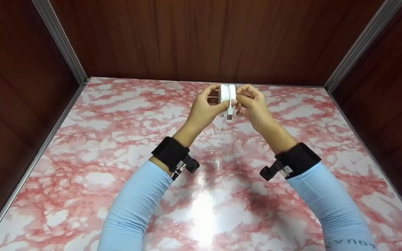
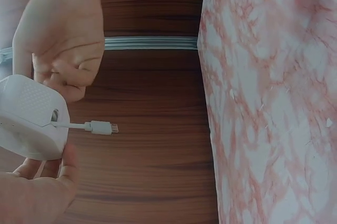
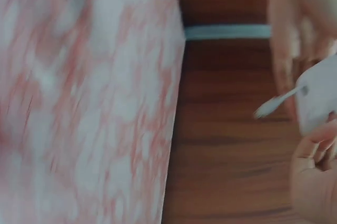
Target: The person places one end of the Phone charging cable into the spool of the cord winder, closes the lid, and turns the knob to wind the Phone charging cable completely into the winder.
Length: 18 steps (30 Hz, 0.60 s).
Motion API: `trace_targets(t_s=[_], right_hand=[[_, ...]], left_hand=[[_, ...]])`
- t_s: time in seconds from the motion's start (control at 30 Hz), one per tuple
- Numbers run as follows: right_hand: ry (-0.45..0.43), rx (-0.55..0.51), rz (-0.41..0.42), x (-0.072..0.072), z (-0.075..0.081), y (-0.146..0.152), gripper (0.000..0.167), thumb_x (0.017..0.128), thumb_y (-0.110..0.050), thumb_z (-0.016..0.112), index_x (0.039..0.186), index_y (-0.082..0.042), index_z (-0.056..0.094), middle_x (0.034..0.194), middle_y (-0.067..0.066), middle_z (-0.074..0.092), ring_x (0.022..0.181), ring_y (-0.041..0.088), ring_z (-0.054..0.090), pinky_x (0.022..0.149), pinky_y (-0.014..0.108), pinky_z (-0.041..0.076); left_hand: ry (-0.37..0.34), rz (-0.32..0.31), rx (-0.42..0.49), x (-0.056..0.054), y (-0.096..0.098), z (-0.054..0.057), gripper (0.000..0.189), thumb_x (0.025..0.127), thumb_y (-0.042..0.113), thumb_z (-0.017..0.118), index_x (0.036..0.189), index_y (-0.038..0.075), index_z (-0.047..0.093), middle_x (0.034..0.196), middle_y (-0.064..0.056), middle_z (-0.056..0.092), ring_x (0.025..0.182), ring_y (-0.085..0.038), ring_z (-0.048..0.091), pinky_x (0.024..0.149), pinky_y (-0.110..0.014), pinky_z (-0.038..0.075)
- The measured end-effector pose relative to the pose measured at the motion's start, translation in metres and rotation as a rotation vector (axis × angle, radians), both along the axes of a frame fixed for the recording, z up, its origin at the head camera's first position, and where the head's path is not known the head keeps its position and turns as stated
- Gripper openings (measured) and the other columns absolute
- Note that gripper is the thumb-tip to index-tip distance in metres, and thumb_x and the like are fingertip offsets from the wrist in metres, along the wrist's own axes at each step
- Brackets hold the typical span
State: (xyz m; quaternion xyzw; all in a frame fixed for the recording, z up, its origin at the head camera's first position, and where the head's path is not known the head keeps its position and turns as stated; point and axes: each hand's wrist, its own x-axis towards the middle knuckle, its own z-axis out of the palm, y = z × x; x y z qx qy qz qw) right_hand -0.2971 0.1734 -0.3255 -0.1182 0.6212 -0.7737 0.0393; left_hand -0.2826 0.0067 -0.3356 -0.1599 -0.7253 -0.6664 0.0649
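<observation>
A white, rounded charger block (image 1: 224, 93) is held up between both hands near the back of the table. A white USB cable runs down its face to a USB plug (image 1: 230, 115) hanging below. From its side a short lead ends in a small connector (image 2: 101, 127) in the left wrist view. The left hand (image 1: 204, 109) grips the block, thumb across the front by the cable and fingers behind. On the other side, the right hand (image 1: 257, 108) has its bent thumb and forefinger at the block's edge, the remaining fingers curled.
The table (image 1: 124, 157) has a red and white marbled top with a bright glare near the front. Dark wood-grain panels (image 1: 194, 42) enclose it at the back and both sides, with metal strips (image 1: 63, 38) at the corners.
</observation>
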Motion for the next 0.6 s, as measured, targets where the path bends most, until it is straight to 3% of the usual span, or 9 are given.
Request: trace_targets(t_s=[0.1,0.13,0.2,0.27,0.3,0.4,0.47,0.53,0.6], right_hand=[[-0.161,-0.039,0.002,0.003,0.003,-0.003,0.017,0.095,-0.002,0.051,0.083,-0.013,0.056,0.067,-0.003,0.054,0.057,0.007,0.046,0.048,0.018,0.039],[-0.165,-0.031,-0.004,0.004,0.002,-0.003,0.017,0.095,-0.002,0.051,0.083,-0.013,0.057,0.066,-0.003,0.055,0.057,0.007,0.046,0.048,0.018,0.039],[-0.081,-0.005,-0.020,0.004,-0.001,-0.004,0.016,0.094,0.000,0.054,0.084,-0.012,0.060,0.066,-0.003,0.058,0.058,0.007,0.048,0.048,0.018,0.041],[0.133,0.092,-0.049,0.002,-0.008,-0.002,0.014,0.092,0.003,0.058,0.088,-0.010,0.064,0.072,-0.004,0.062,0.062,0.007,0.052,0.050,0.017,0.043],[0.284,0.170,-0.074,0.001,-0.011,-0.001,0.013,0.091,0.004,0.060,0.090,-0.008,0.066,0.077,-0.004,0.064,0.066,0.007,0.055,0.052,0.017,0.045],[0.824,0.426,-0.231,-0.005,-0.021,0.005,0.010,0.086,0.005,0.067,0.091,-0.003,0.071,0.088,0.001,0.069,0.077,0.011,0.059,0.059,0.017,0.045],[1.143,0.531,-0.367,-0.011,-0.026,0.009,0.011,0.082,0.005,0.071,0.090,-0.003,0.073,0.092,0.005,0.071,0.083,0.018,0.060,0.066,0.020,0.046],[1.363,0.548,-0.458,-0.017,-0.029,0.012,0.009,0.079,0.003,0.075,0.087,-0.002,0.075,0.091,0.010,0.072,0.083,0.025,0.060,0.072,0.022,0.047],[1.475,0.522,-0.495,-0.021,-0.030,0.013,0.006,0.078,-0.001,0.077,0.084,-0.003,0.076,0.088,0.010,0.072,0.081,0.028,0.060,0.077,0.024,0.049]], left_hand=[[-0.016,0.003,-0.011,0.000,0.000,-0.002,0.064,0.081,0.027,0.078,0.135,0.005,0.051,0.118,-0.013,0.059,0.106,-0.021,0.061,0.088,-0.026,0.052],[-0.021,0.006,-0.011,0.000,-0.001,-0.003,0.064,0.081,0.026,0.078,0.135,0.005,0.051,0.118,-0.013,0.059,0.106,-0.021,0.061,0.089,-0.026,0.052],[-0.028,0.012,-0.008,0.000,-0.003,-0.003,0.065,0.082,0.026,0.077,0.136,0.004,0.050,0.119,-0.014,0.059,0.107,-0.022,0.061,0.089,-0.026,0.052],[-0.030,0.019,-0.002,-0.001,-0.005,-0.003,0.065,0.082,0.025,0.077,0.136,0.003,0.049,0.120,-0.015,0.059,0.107,-0.023,0.061,0.089,-0.027,0.052],[-0.030,0.020,0.004,-0.001,-0.005,-0.003,0.065,0.082,0.025,0.077,0.136,0.003,0.049,0.120,-0.015,0.059,0.107,-0.023,0.061,0.089,-0.027,0.053],[-0.032,0.015,0.026,-0.001,-0.006,-0.001,0.065,0.082,0.025,0.077,0.136,0.003,0.049,0.121,-0.014,0.059,0.107,-0.023,0.061,0.088,-0.027,0.053],[-0.030,0.004,0.039,-0.001,-0.005,0.000,0.064,0.082,0.025,0.078,0.136,0.003,0.049,0.120,-0.014,0.059,0.108,-0.024,0.060,0.088,-0.027,0.053],[-0.024,-0.005,0.039,0.000,-0.005,0.002,0.063,0.082,0.025,0.077,0.135,0.003,0.050,0.120,-0.014,0.059,0.107,-0.025,0.060,0.088,-0.027,0.053],[-0.015,-0.012,0.031,0.000,-0.004,0.003,0.062,0.082,0.024,0.077,0.135,0.003,0.050,0.120,-0.015,0.059,0.107,-0.025,0.060,0.087,-0.027,0.053]])
